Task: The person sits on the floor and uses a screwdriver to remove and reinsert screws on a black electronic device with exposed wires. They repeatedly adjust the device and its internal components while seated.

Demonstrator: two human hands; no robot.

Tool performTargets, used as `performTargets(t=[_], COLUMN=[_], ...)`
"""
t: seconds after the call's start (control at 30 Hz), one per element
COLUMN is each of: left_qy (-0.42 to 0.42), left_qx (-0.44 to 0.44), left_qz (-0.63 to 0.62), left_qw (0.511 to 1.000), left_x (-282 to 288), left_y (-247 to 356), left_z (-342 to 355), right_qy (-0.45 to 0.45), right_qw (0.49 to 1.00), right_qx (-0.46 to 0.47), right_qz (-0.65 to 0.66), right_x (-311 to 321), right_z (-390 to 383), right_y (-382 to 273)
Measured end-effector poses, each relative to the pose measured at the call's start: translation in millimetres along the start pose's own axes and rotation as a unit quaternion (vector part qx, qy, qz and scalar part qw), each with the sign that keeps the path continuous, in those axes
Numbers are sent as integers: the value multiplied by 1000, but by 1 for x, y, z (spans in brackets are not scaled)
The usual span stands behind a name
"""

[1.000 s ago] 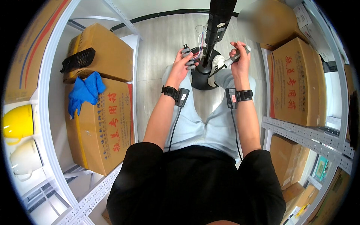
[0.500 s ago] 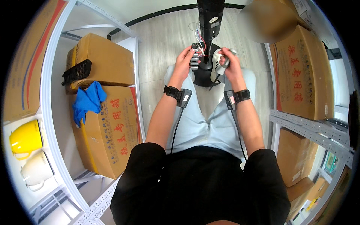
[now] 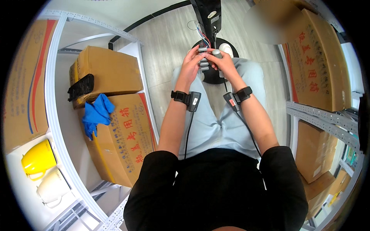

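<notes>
My left hand (image 3: pixel 188 69) grips a grey part with a row of rounded, finger-like segments (image 3: pixel 204 68), which sits beside a black upright post (image 3: pixel 208 17). Thin red, white and blue wires (image 3: pixel 203 36) run between the part and the post. My right hand (image 3: pixel 226 66) is closed round a screwdriver with a grey handle (image 3: pixel 217 53); its dark shaft points back toward me. The right thumb and fingertips reach the grey segments, so both hands meet there. What the fingers do behind the part is hidden.
A round black base (image 3: pixel 227 41) carries the post, between my feet. At left, a shelf holds cardboard boxes (image 3: pixel 119 133), a blue cloth (image 3: pixel 97 113), a black brush (image 3: pixel 81 87), and yellow (image 3: pixel 38 158) and white mugs (image 3: pixel 53 186). More boxes (image 3: pixel 318 61) fill the right shelf.
My right hand has moved left with the screwdriver, from beside the post to the grey part, where it now touches the segments. My left hand stays on the part. The view has shifted slightly.
</notes>
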State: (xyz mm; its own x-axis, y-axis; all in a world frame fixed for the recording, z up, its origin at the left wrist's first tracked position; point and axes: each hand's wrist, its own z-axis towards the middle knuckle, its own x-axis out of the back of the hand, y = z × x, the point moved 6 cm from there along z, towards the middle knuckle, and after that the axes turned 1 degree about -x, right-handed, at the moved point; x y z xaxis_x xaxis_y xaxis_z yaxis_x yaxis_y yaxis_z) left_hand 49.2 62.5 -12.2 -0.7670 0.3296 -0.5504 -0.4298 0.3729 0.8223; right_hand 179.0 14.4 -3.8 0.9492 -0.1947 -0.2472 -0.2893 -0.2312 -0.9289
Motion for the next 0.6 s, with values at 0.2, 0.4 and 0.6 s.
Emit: performTargets(t=[0.2, 0.4, 0.6], left_qy=[-52, -32, -40], left_qx=[16, 13, 19], left_qz=[2, 1, 6], left_qw=[999, 999, 999], left_x=[-7, -5, -3], left_y=[8, 4, 1], left_z=[-6, -6, -4], right_qy=[-29, -24, -16], right_qw=[999, 1000, 1000], right_qx=[-10, 7, 10], right_qz=[-11, -2, 9], right_x=[0, -1, -2], right_z=[-3, -7, -9], right_y=[2, -3, -7])
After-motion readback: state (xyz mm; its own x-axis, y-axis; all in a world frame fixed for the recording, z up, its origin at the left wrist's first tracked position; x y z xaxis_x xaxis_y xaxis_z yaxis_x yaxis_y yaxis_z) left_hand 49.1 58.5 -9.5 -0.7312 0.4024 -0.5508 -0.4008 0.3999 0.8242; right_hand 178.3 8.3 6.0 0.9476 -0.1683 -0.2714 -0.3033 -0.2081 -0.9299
